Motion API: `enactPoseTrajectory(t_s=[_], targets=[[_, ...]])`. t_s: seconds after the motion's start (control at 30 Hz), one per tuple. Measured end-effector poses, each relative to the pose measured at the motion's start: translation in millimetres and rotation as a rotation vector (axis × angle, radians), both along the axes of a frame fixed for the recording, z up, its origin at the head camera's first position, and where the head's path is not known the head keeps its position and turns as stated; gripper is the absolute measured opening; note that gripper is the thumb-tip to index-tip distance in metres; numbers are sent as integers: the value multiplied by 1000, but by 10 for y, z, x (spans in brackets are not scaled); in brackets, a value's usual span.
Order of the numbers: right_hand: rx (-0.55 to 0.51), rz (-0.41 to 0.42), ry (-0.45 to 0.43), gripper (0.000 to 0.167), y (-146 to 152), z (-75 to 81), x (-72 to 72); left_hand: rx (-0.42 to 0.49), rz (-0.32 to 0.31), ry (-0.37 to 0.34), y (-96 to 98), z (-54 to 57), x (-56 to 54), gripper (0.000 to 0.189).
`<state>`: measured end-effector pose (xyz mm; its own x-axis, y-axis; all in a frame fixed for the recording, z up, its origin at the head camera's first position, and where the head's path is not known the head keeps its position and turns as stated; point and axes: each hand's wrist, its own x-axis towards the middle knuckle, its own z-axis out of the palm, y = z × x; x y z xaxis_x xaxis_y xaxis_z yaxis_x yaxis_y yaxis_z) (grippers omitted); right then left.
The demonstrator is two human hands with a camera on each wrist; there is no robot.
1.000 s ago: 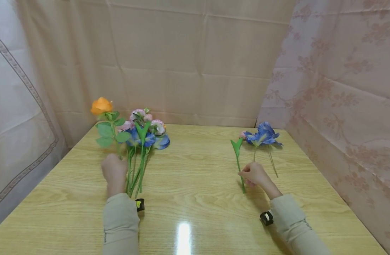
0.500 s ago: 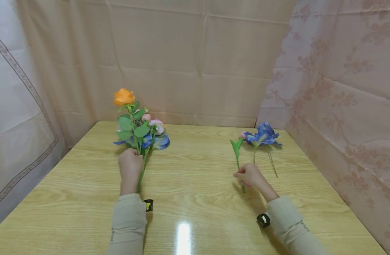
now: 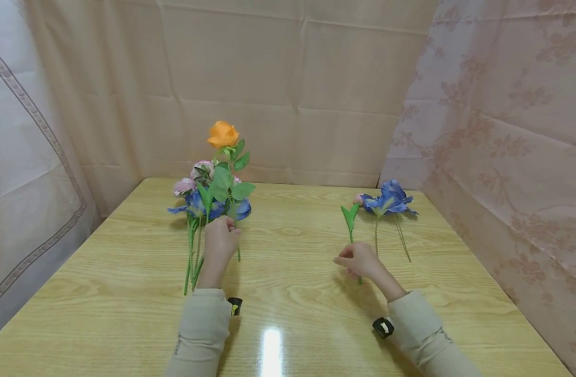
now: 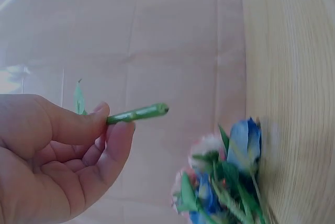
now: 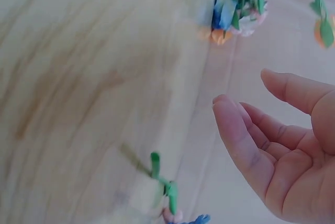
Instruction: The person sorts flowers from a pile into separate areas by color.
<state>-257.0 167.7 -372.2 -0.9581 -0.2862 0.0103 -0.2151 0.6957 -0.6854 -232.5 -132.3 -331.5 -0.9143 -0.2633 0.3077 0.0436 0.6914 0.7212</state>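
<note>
My left hand (image 3: pixel 219 238) pinches the green stem (image 4: pixel 141 113) of an orange artificial rose (image 3: pixel 223 134) between thumb and fingertips. The rose stands upright, its leaves overlapping a bunch of artificial flowers on the table in the head view. Pink blooms (image 3: pixel 184 187), blue blooms (image 3: pixel 194 203) and long green stems (image 3: pixel 190 256) make up that bunch. My right hand (image 3: pixel 361 259) hovers over the lower end of a leafy green stem (image 3: pixel 350 215). In the right wrist view, its fingers (image 5: pixel 243 148) are loosely bent, thumb apart, holding nothing.
A large blue flower (image 3: pixel 389 199) lies at the back right of the wooden table (image 3: pixel 292 251), with a small pink bloom (image 3: pixel 358 199) beside it and thin stems toward me. Beige cloth (image 3: pixel 278 78) hangs behind the table, patterned cloth (image 3: pixel 514 131) at the right.
My left hand has carried the orange rose rightward, from the left side of the bunch across to its right side. My right hand has drifted slightly left.
</note>
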Motion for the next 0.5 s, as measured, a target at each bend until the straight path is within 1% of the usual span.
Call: enactPoseTrajectory(t_s=[0.1, 0.17, 0.27, 0.37, 0.5], targets=[[-17, 17, 2, 18, -58, 26, 43, 20, -42, -16, 104, -3, -4, 15], [-37, 32, 5, 19, -96, 42, 67, 20, -78, -7, 174, -9, 0, 12], [-69, 55, 13, 20, -144, 52, 90, -2, -140, 31, 280, -20, 12, 9], [-90, 81, 23, 22, -182, 43, 93, 19, -212, 5, 381, -29, 20, 9], [-140, 132, 30, 27, -231, 17, 90, 83, -294, -67, 504, -29, 33, 10]])
